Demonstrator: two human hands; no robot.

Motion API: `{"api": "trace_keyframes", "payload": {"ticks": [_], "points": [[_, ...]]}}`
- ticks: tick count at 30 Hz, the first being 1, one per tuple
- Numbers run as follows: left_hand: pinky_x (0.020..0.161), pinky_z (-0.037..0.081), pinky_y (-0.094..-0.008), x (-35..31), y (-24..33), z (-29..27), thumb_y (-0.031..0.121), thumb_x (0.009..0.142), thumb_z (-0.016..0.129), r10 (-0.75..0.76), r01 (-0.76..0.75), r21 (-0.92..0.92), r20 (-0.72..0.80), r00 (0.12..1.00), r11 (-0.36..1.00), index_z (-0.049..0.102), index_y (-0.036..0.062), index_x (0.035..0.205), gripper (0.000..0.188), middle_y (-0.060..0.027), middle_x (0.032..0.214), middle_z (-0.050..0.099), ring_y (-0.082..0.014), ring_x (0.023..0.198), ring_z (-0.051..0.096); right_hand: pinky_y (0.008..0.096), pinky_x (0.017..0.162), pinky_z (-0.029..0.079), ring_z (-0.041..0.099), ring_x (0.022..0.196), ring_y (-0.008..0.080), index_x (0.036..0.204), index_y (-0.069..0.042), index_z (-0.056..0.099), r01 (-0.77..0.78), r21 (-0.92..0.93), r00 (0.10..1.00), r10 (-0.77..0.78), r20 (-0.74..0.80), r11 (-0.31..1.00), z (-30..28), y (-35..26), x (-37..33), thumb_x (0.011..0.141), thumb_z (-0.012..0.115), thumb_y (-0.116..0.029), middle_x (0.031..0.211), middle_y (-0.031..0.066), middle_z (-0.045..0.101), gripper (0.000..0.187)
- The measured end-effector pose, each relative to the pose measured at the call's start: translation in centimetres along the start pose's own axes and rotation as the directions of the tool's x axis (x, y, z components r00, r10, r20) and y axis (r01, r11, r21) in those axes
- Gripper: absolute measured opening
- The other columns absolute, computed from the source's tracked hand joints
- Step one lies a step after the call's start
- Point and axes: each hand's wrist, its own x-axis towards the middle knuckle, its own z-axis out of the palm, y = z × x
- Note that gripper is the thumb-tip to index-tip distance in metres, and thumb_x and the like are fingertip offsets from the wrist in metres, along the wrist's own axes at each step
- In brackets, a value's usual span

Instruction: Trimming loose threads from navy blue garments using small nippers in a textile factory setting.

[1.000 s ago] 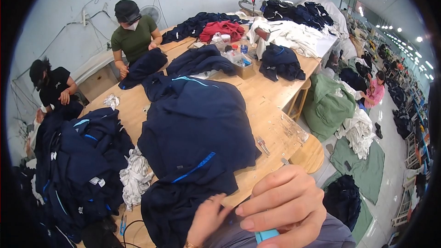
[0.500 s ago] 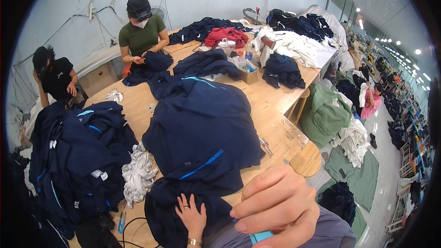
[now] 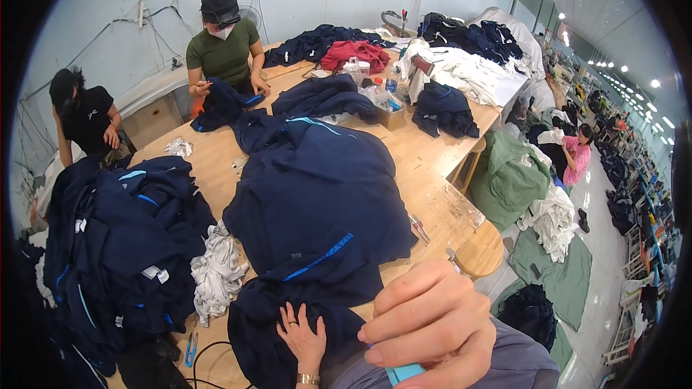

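Note:
A large navy garment (image 3: 317, 194) with a bright blue strip lies spread across the table in front of me. My left hand (image 3: 303, 338) rests flat on its near, darker part, fingers spread. Close to the camera, my right hand (image 3: 432, 320) is curled with thumb and fingers together around a small light-blue object (image 3: 405, 373). Most of that object is hidden by the hand, so its kind does not show. Thread snips with blue handles (image 3: 191, 350) lie left of the garment, near a black cable. Another small metal tool (image 3: 419, 227) lies at the garment's right edge.
A high pile of navy garments (image 3: 130, 238) and a bundle of white cloth (image 3: 216, 274) stand at the left. Two people work across the wooden table (image 3: 432, 173). A round stool (image 3: 479, 251) is at the right; green sacks (image 3: 508, 176) and cloth cover the floor beyond.
My hands stay nearly still, the right a touch lower and leftward. Across the table, the person in green has lifted the navy cloth and spread their hands apart. The person in pink has turned.

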Motion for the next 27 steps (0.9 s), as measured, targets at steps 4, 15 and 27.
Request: {"api": "trace_keyframes", "payload": {"ticks": [4, 15, 27], "points": [[0.099, 0.024, -0.0527, -0.1, -0.1, -0.1, 0.03, 0.078, 0.06, 0.0, 0.0, 0.002, -0.002, 1.0, 1.0, 0.05, 0.0071, 0.118, 0.047, -0.018, 0.137, 0.035, -0.0339, 0.128, 0.029, 0.0262, 0.042, 0.041, 0.057, 0.05, 0.0193, 0.092, 0.001, 0.061, -0.039, 0.005, 0.999, 0.039, 0.002, 0.999, -0.3, -0.1, -0.1, 0.09, 0.054, -0.022, 0.071, 0.0137, 0.06, 0.024], [0.1, 0.024, -0.053, 0.1, 0.6, -0.3, 0.03, 0.079, 0.06, -0.014, 0.013, 0.017, 0.011, 1.0, 1.0, 0.05, 0.0071, 0.118, 0.046, -0.0173, 0.135, 0.037, -0.0343, 0.128, 0.03, 0.0247, 0.042, 0.039, 0.056, 0.048, 0.0173, 0.087, 0.003, 0.065, -0.055, -0.001, 0.98, 0.054, -0.19, 0.998, 0.4, -0.1, -2.1, 0.086, 0.059, -0.024, 0.066, 0.0103, 0.06, 0.028], [0.1, 0.024, -0.0528, 0.3, 0.8, -0.3, 0.028, 0.079, 0.06, -0.034, 0.033, 0.042, 0.032, 0.999, 0.999, 0.05, 0.0075, 0.119, 0.046, -0.0167, 0.136, 0.036, -0.0338, 0.129, 0.029, 0.0244, 0.039, 0.036, 0.052, 0.042, 0.0167, 0.086, 0.004, 0.066, -0.095, 0.028, 0.953, 0.099, -0.288, 0.995, -0.2, -0.8, -1.5, 0.084, 0.059, -0.016, 0.062, 0.0116, 0.059, 0.021]]}}
